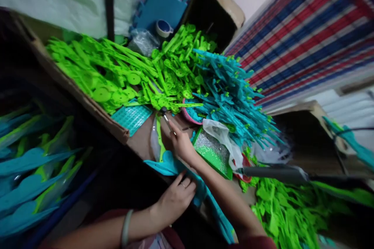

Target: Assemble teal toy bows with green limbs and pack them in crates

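Note:
My left hand (175,198) lies on a teal foam piece (168,164) at the near edge of the work surface, its fingers curled over the piece; a ring and a pale bangle show. My right hand (181,142) reaches forward, closed on a thin metal tool (165,117) whose tip points toward a heap of bright green plastic parts (122,74). A green tray of small silvery beads (214,151) lies just right of that hand. A pile of teal plastic strips (230,93) rises behind it.
A teal studded tray (133,118) and a pink bowl (189,116) sit by the heap. A cardboard box edge (84,97) runs along the left, with teal and green foam shapes (32,171) below. A grey tool (274,173) lies over green parts at right; striped cloth (306,35) hangs behind.

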The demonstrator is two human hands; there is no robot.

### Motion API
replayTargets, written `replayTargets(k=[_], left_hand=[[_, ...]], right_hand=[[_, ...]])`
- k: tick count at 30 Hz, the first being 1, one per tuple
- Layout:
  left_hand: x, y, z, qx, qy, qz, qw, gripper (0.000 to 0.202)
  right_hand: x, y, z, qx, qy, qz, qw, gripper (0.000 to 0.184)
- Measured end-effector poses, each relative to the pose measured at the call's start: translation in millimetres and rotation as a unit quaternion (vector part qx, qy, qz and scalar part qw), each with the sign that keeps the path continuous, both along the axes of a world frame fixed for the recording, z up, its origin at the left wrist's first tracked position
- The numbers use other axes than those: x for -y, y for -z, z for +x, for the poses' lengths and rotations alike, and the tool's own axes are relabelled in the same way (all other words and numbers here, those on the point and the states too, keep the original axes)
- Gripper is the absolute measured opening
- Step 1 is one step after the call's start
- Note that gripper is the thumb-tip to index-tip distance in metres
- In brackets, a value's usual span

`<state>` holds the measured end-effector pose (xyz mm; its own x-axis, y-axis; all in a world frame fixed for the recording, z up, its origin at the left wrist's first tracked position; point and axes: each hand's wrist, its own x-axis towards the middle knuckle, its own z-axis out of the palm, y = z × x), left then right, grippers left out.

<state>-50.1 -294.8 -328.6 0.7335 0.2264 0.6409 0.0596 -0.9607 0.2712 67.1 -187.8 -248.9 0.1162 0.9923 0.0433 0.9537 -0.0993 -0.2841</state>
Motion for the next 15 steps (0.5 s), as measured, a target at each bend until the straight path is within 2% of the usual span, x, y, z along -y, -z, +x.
replayTargets(k=[4,6,8,10,11,12,14,15], left_hand=[[2.1,-2.0,0.7,-0.037,-0.003,-0.011,0.999,0.025],[0.8,1.6,0.4,-0.058,0.011,-0.003,0.998,0.032],[-4.3,5.7,1.0,-0.049,0.034,0.016,0.998,0.038],[-12.9,6.9,3.0,-0.016,0.071,0.033,0.997,0.043],[-17.8,5.9,4.4,-0.001,0.093,0.036,0.995,0.047],[-22.6,3.8,5.6,0.010,0.113,0.035,0.993,0.050],[-29.1,-2.0,5.1,0.018,0.129,0.016,0.991,0.049],[-29.2,-5.4,2.1,0.018,0.122,0.003,0.992,0.046]], right_hand=[[-6.0,0.9,-1.7,0.091,0.035,0.016,0.995,0.051],[7.0,-7.7,3.0,0.137,0.008,0.045,0.989,0.046],[40.5,-19.6,12.8,0.182,-0.090,0.102,0.974,0.038],[95.8,-32.1,26.7,0.204,-0.177,0.180,0.946,0.030],[128.4,-38.6,35.3,0.187,-0.156,0.234,0.941,0.025],[161.1,-45.5,45.3,0.179,-0.088,0.270,0.942,0.034],[213.9,-60.4,69.1,0.146,0.109,0.310,0.933,0.048],[228.0,-67.6,82.1,0.117,0.152,0.315,0.929,0.047]])
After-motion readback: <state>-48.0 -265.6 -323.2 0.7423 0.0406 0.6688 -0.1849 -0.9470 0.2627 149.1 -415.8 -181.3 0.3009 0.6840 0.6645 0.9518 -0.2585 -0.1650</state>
